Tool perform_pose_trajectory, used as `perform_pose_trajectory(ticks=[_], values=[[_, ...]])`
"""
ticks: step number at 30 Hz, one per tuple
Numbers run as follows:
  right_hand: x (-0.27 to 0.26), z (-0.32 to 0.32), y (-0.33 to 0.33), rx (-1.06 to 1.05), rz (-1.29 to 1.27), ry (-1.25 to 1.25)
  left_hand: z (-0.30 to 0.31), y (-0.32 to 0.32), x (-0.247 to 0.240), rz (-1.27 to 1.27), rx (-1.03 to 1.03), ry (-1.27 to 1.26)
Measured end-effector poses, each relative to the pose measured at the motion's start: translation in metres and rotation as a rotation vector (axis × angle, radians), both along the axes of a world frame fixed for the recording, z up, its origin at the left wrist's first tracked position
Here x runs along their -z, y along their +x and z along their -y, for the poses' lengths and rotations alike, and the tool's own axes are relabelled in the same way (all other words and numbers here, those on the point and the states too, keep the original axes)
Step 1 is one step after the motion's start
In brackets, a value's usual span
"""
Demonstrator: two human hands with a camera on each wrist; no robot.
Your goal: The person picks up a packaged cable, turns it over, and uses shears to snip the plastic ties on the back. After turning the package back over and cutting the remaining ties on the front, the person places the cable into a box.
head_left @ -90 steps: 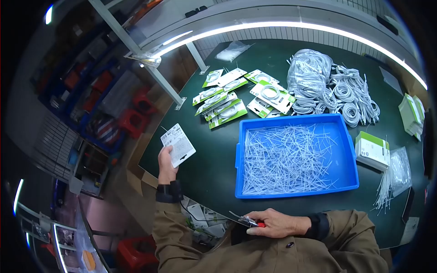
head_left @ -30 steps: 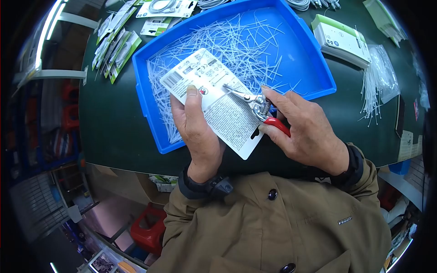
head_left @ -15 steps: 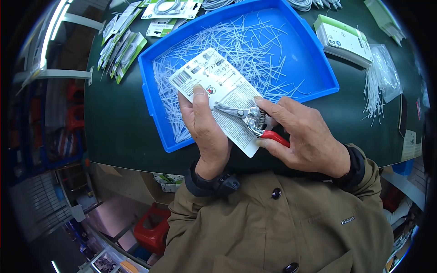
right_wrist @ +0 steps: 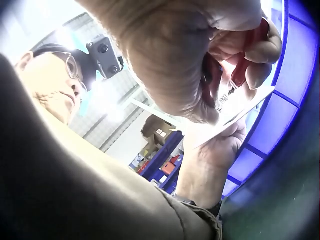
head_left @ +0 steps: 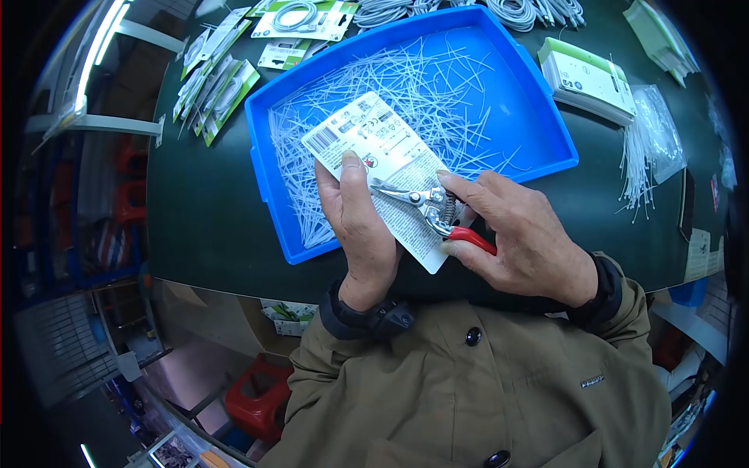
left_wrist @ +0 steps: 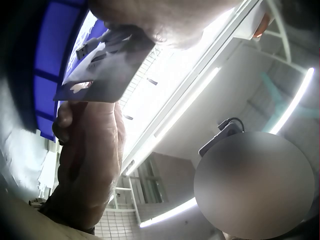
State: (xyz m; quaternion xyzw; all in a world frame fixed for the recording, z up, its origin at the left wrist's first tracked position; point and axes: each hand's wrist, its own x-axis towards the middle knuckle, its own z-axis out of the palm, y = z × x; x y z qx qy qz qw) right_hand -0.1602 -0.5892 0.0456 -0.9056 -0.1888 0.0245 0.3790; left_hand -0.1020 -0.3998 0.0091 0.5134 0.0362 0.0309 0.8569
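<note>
My left hand [head_left: 359, 222] holds a printed packaging card [head_left: 390, 140] tilted over the front of the blue tray, thumb on the printed back. My right hand [head_left: 523, 234] grips red-handled spring snips [head_left: 429, 204], whose metal tips lie over the card beside my left thumb. In the left wrist view, the card [left_wrist: 107, 75] shows its other side with a cable plug [left_wrist: 86, 50]. The right wrist view catches the red handles [right_wrist: 252, 47] within my right fingers. Below, thin white plastic strips [head_left: 460, 62] fill much of the blue tray [head_left: 515, 109].
Packed cable cards [head_left: 222, 93] lie at the back left of the green table [head_left: 203, 210]. Coiled grey cables [head_left: 511, 12] sit behind the tray. To its right are a stack of cards [head_left: 585, 74], loose white ties [head_left: 636, 168] and a clear bag [head_left: 662, 129].
Three seconds ago the card was out to the left and the snips near my lap; both have come together over the tray. Since a second ago the snips' tips have shifted toward my left thumb.
</note>
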Motion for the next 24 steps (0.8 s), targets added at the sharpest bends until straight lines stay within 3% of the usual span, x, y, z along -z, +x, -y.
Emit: perform_pose_trajectory(ticks=[14, 24], values=[[0.001, -0.002, -0.001, 0.028, -0.035, 0.020, -0.003, 0.001, 0.002, 0.000, 0.080, 0.055], [-0.005, 0.016, 0.013, 0.171, 0.130, -0.048, 0.003, -0.010, -0.007, 0.013, 0.208, 0.055]])
